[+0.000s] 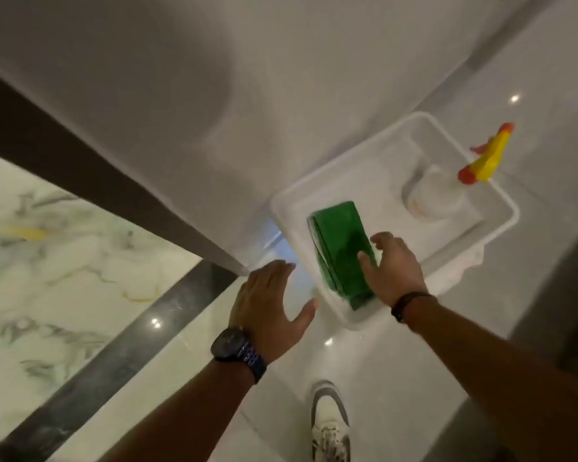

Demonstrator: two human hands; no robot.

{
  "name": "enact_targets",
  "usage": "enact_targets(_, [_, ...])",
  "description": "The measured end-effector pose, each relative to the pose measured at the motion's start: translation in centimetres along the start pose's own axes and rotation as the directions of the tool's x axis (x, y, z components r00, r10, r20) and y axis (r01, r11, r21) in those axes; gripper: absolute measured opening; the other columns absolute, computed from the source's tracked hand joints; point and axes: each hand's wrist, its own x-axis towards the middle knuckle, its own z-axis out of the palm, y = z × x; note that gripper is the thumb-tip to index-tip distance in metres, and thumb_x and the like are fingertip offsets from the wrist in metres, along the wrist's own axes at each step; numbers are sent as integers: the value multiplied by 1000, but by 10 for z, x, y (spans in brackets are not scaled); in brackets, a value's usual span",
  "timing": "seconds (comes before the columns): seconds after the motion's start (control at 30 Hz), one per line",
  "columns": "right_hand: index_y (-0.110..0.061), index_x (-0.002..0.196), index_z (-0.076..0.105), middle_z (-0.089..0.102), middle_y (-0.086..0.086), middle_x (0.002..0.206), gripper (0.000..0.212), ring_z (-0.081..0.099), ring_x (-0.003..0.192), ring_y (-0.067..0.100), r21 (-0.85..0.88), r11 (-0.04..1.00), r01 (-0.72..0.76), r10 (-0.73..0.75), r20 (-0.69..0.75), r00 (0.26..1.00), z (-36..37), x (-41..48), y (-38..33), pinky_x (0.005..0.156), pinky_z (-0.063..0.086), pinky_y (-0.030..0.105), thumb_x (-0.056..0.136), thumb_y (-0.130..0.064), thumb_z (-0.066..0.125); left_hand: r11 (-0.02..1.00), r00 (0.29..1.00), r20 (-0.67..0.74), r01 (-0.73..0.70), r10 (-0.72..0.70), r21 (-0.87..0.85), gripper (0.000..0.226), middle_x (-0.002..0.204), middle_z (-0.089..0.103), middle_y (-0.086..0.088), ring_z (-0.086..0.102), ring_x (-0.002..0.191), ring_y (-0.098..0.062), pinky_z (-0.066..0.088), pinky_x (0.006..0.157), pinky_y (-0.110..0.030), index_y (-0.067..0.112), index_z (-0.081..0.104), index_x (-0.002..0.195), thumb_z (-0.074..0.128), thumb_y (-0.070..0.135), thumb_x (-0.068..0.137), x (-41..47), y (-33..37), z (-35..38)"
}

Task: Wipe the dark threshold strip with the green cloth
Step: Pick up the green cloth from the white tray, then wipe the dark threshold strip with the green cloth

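Folded green cloth [342, 253] lies in a white plastic tray [501, 208] on the floor. Right hand [392, 270], fingers spread, rests on the cloth; left hand [271, 306] hovers open beside the tray. Dark polished threshold strip [124, 353] runs leftward.

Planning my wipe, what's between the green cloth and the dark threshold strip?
Head view: the white tray rim, glossy floor and the open left hand separate green cloth from threshold strip.
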Motion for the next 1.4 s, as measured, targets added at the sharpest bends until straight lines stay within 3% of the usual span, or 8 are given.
enact_targets(0.27, [-8,114,46,54,17,110,50,51,97,36,-103,995,-10,7,-32,999,60,58,45,81,45,44,82,-44,61,963,994,27,-105,101,249,84,159,11,-10,-5,146,-26,-2,114,-38,12,30,145,40,65,81,62,-24,100])
enact_targets(0.53, [-16,94,36,56,13,88,21,50,72,34,-120,974,190,-196,-37,980,44,41,18,62,36,38,92,-31,51,984,992,30,-128,125,125,80,158,20,-10,10,146,-26,10,115,-38,15,33,143,45,64,82,42,-38,71])
enact_targets(0.7, [-14,101,40,55,4,76,23,56,64,37,-100,888,449,-460,-163,873,25,-19,-39,57,43,38,91,-31,52,991,1000,-5,-25,26,131,69,151,35,-4,31,136,-27,29,110,-44,19,43,137,51,60,82,-18,-87,18])
enact_targets(0.9, [-26,93,38,44,-14,66,18,38,52,7,26,792,611,-603,-127,787,116,-97,-100,49,28,15,89,-29,56,973,974,-140,197,-180,119,66,144,45,-8,40,130,-29,33,106,-44,15,48,132,56,56,82,-119,-207,12])
enact_targets(0.97, [-26,96,42,45,-20,68,17,43,55,5,73,798,598,-600,1,800,188,-102,-100,50,31,20,90,-28,57,949,943,-179,300,-279,99,67,145,44,-9,39,131,-29,32,107,-43,15,46,133,53,58,82,-157,-260,35])
enact_targets(1.17, [-24,101,49,66,7,93,18,61,84,31,24,871,491,-439,486,755,394,-76,-85,74,50,42,88,-32,58,819,801,-215,574,-559,12,81,151,36,-11,32,137,-28,26,111,-40,14,36,143,47,65,81,-238,-399,137])
enact_targets(1.3, [-17,100,52,64,1,88,18,61,82,21,141,816,560,-547,502,670,481,-32,-89,64,44,19,88,-26,62,701,683,-234,713,-692,8,90,158,19,-10,18,143,-28,17,117,-41,15,16,150,41,68,82,-248,-470,195])
enact_targets(1.4, [-10,112,50,64,14,104,31,60,90,26,126,856,501,-508,382,772,523,7,-83,71,44,25,88,-23,63,598,584,-283,800,-761,41,94,161,0,-6,2,146,-27,6,118,-43,19,-2,151,22,76,80,-249,-506,228])
